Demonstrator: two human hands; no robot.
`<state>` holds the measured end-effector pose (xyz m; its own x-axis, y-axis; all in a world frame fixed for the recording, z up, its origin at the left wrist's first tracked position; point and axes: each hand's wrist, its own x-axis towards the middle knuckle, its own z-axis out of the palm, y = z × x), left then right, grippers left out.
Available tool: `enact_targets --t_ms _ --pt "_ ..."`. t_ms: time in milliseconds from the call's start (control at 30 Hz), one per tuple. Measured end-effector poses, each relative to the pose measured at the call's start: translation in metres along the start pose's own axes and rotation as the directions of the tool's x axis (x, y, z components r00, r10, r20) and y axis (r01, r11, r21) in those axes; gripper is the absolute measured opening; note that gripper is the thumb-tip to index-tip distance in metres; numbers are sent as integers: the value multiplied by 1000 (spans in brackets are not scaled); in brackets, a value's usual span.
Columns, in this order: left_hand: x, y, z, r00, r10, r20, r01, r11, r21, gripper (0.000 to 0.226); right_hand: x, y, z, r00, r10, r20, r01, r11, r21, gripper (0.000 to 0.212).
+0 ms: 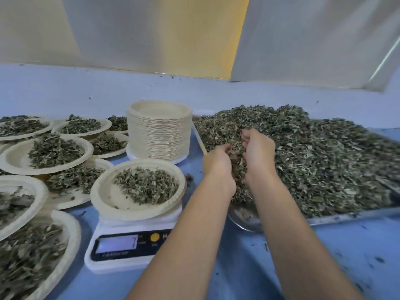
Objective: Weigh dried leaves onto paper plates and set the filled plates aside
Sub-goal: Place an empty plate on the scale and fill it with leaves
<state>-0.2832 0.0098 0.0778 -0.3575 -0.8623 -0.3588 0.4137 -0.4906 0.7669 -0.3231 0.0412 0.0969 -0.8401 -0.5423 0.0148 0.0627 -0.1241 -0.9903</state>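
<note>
A large heap of dried green leaves (313, 156) fills a metal tray (346, 217) on the right. My left hand (216, 163) and my right hand (258, 150) are cupped together in the heap's near left part, fingers curled around a bunch of leaves between them. A white digital scale (121, 247) stands at centre left; its display shows a 7. On it sits a paper plate (104, 191) with a small pile of leaves (147, 185).
A tall stack of unused paper plates (159, 133) stands behind the scale. Several filled plates (54, 152) overlap along the left side. The blue table surface (357, 256) carries scattered leaf crumbs. White sheets hang at the back.
</note>
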Motion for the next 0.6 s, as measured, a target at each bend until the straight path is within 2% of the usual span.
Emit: enact_targets --t_ms 100,267,333,400,500,600 --pt "-5 -4 4 995 -49 86 35 988 149 29 9 0 -6 1000 -25 -13 25 999 -27 14" --pt "-5 1 0 975 -57 214 36 994 100 25 14 4 -5 1000 -18 7 18 1000 24 7" --pt "-7 1 -3 973 -35 228 13 995 95 21 13 6 -3 1000 6 29 -8 999 53 9" --pt "-9 2 -6 972 -11 233 -14 994 106 27 12 8 -1 998 16 63 -20 998 63 8" --pt "-13 3 -9 959 10 282 -37 995 89 22 7 9 3 995 17 94 -19 1000 25 11" --pt "-16 7 -14 957 54 286 -70 997 43 31 3 10 5 995 14 99 -14 1000 0 17"
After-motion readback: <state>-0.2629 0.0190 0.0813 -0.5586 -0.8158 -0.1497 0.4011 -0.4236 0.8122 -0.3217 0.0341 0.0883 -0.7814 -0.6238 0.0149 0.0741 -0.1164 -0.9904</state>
